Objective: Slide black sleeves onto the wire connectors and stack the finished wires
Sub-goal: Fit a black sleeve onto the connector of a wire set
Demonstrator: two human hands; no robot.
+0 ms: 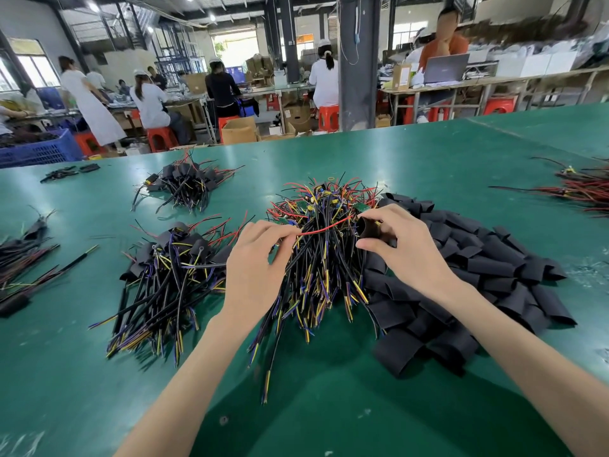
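A: Hands first. State?

B: The left hand (260,258) pinches the near end of a red wire (326,228) between thumb and fingertips. The right hand (405,245) grips one black sleeve (369,227) between thumb and fingers, its round open mouth turned toward the left hand. The red wire runs from the pinch across to that mouth.

A: Is the wire's far end inside the sleeve?

B: Cannot tell, since the right fingers and the sleeve rim cover it. The connector on that wire is hidden too. A small green board (364,208) shows just beyond the right fingertips, but which wire it belongs to is unclear. Both forearms are cut off by the lower edge.

A: And under the hands?

B: A heap of bare wires (316,285) lies beneath and between them. Thin glossy black leads fan toward the person with yellow and purple tips, and red leads tangle on the far side.

A: Outward?

B: Right of the right hand, touching the heap, is a pile of sleeves (478,275): matte black flattened tube sections, some creased. Left of the left hand is a sleeved stack (171,268), and a far stack (188,186) sits beyond it. The table (329,390) is smooth green with a faint sheen. A left bundle (23,252) and a right bundle (583,189) are cut off by the picture's sides.
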